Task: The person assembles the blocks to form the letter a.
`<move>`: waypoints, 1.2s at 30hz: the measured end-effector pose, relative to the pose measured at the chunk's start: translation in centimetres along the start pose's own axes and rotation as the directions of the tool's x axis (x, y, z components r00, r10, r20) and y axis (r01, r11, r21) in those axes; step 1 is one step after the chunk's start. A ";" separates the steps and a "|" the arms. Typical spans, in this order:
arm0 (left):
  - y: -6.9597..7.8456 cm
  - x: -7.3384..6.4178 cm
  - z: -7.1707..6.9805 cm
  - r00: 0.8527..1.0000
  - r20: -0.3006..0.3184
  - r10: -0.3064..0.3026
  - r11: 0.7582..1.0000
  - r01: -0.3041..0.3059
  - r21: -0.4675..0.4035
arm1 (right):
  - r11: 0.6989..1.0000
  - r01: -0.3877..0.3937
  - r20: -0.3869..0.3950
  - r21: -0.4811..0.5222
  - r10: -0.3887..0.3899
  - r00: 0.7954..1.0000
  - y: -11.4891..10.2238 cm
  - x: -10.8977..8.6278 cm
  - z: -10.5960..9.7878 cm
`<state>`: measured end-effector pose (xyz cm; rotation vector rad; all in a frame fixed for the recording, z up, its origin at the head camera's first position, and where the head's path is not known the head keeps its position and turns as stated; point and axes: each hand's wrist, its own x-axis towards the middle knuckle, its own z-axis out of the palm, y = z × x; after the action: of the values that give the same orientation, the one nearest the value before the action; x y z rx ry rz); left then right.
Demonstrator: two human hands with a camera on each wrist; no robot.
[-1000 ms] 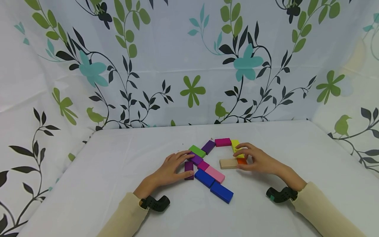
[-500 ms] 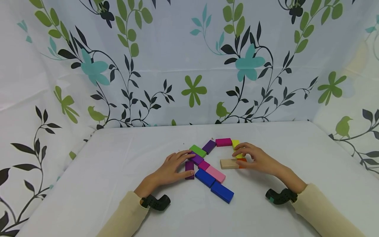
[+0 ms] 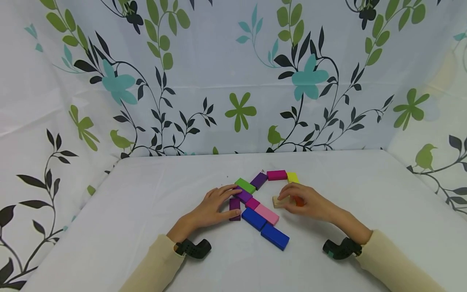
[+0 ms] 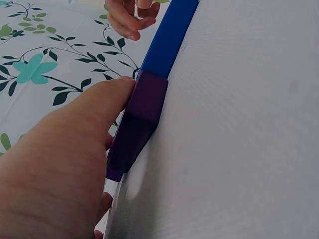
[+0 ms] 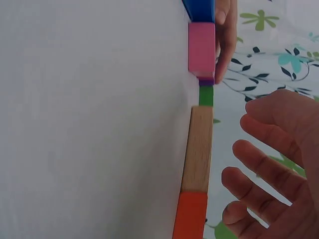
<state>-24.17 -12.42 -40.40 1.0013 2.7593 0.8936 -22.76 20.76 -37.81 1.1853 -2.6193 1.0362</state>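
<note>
My left hand [image 3: 208, 211] rests over the left end of the block outline. Its fingertips touch a purple block [image 3: 244, 195], and its thumb lies on a dark purple block [image 3: 234, 204]. Over a plain wooden block [image 5: 199, 149] hovers my right hand [image 3: 311, 202], with fingers loosely bent. The right wrist view shows a gap between those fingers and the wood. Against the wooden block's end sits an orange block [image 5: 192, 216], partly hidden by the right hand in the head view. A yellow block [image 3: 293, 177] lies behind that hand.
Around the outline lie a green block [image 3: 245, 185], another purple block [image 3: 259, 181], magenta blocks [image 3: 277, 175], a pink block [image 3: 267, 213] and two blue blocks [image 3: 275, 236]. All lie on a white table [image 3: 175, 174] before a leaf-patterned curtain [image 3: 204, 73].
My right hand has moved left, from beside the yellow and orange blocks to over the wooden block. My left hand has stayed put.
</note>
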 end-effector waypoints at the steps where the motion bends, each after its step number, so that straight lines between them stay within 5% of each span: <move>1: 0.0 0.0 0.0 1.000 -0.001 0.001 1.000 -0.001 -0.003 | 1.000 0.006 0.008 0.022 -0.007 1.000 -0.2 0.1 0.1; 7: 0.1 0.0 -0.1 1.000 -0.004 0.007 1.000 -0.007 -0.003 | 0.991 0.039 0.067 0.129 -0.048 0.997 -1.3 0.4 0.6; 18: -0.1 0.1 0.0 1.000 -0.001 0.005 1.000 -0.005 0.001 | 0.991 -0.016 0.213 0.129 -0.012 0.977 -1.6 0.5 1.4; 36: 0.0 0.1 0.1 1.000 -0.007 0.002 1.000 -0.002 0.002 | 0.981 -0.016 0.267 0.194 -0.037 0.963 -2.6 0.4 2.1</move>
<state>-24.22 -12.38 -40.46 1.0037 2.7654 0.8968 -20.84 18.02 -37.89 1.4770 -2.7573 1.2334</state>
